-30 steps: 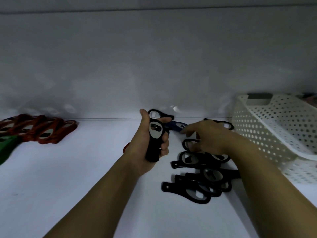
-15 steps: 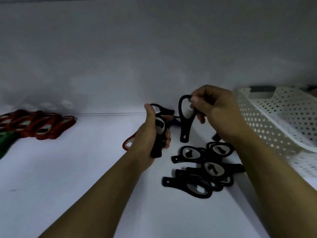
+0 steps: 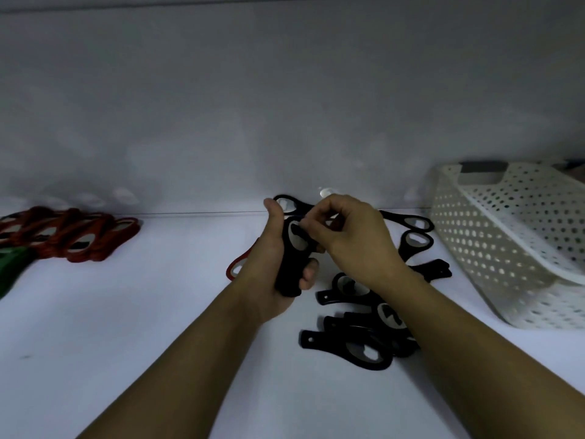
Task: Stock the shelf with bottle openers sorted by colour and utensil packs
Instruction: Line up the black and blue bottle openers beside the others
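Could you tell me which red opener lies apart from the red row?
The lone red opener, peeking out behind the left hand mid-shelf; the other reds sit in an overlapping row at the far left.

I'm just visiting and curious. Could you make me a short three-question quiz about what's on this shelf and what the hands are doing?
1. True or false: the red bottle openers lie left of the hands.
2. What does the left hand grip? A) a fork B) a stack of black bottle openers C) the basket
3. What stands at the far right of the shelf?

Key:
1. True.
2. B; the right hand is at the stack's top.
3. A white perforated basket, beside loose black bottle openers.
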